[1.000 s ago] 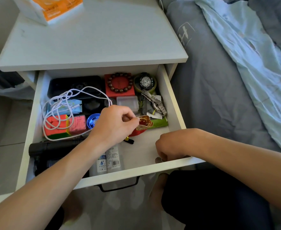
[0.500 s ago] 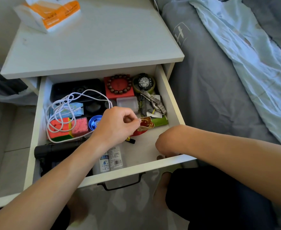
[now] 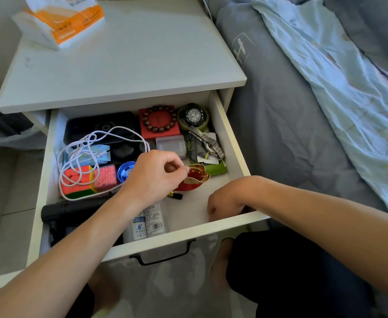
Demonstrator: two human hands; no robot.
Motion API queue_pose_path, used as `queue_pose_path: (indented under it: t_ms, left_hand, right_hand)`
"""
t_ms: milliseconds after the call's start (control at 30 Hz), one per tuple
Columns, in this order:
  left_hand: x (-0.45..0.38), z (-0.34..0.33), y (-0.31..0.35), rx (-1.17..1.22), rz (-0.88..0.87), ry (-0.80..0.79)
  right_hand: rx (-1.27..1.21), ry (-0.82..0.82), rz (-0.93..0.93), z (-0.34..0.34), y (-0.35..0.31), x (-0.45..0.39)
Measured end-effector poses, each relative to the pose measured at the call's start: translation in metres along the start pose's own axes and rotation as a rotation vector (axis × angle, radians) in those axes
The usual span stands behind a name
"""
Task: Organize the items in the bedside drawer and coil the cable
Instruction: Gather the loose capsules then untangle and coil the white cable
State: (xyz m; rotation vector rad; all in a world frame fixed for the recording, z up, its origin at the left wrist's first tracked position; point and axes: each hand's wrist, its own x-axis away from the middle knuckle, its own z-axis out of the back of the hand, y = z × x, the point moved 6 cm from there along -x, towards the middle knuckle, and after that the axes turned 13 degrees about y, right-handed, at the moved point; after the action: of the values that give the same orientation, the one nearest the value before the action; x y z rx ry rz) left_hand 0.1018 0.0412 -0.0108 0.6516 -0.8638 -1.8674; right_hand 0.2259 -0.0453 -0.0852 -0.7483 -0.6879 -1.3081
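Note:
The white bedside drawer (image 3: 229, 136) stands pulled open. A white cable (image 3: 85, 154) lies in a loose tangle over the left side, across a pink puzzle cube (image 3: 77, 182) and a black case (image 3: 99, 125). My left hand (image 3: 154, 175) pinches a red and gold ornament (image 3: 197, 174) in the middle of the drawer. My right hand (image 3: 225, 200) dips into the front right corner with curled fingers; what they hold is hidden behind the drawer front. A bead bracelet on a red box (image 3: 158, 121), a black watch (image 3: 194, 115) and a metal watch (image 3: 207, 142) lie at the back.
A black flashlight (image 3: 71, 208) and white tubes (image 3: 147, 223) lie at the drawer's front. A tissue pack (image 3: 60, 19) sits on the nightstand top (image 3: 131, 65). The bed with grey and blue bedding (image 3: 303, 99) is close on the right. My knee is under the drawer.
My right hand has slid slightly deeper into the front right corner. My left hand keeps its pinch on the ornament. The camera has shifted a little.

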Motion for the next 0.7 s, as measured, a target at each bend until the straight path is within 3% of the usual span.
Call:
queue_pose_path:
  t_ms: [167, 233, 300, 367, 500, 600, 700]
  left_hand:
    - [0.000, 0.001, -0.004, 0.001, 0.002, 0.001]
    - [-0.001, 0.002, -0.006, 0.008, 0.001, 0.007]
    - [-0.001, 0.002, -0.006, 0.005, -0.005, 0.010]
    - [-0.002, 0.003, -0.006, -0.003, -0.013, 0.016]
    - [-0.003, 0.002, -0.006, -0.042, -0.016, 0.013]
    - [-0.002, 0.000, -0.002, -0.059, -0.030, 0.006]
    - [-0.002, 0.001, -0.001, -0.057, -0.047, 0.012]
  right_hand:
    - [-0.142, 0.060, -0.044, 0.004, 0.000, 0.007]
    - [-0.263, 0.204, -0.029, 0.016, -0.003, 0.012]
    - [-0.567, 0.373, -0.040, 0.032, 0.001, 0.021]
    - [-1.033, 0.482, -0.118, 0.045, 0.013, 0.034]
    - [-1.749, 0.544, -0.175, 0.053, 0.026, 0.048]
    - [-1.999, 0.482, -0.153, 0.052, 0.016, 0.047]
    - [-2.092, 0.476, -0.165, 0.052, 0.011, 0.046]
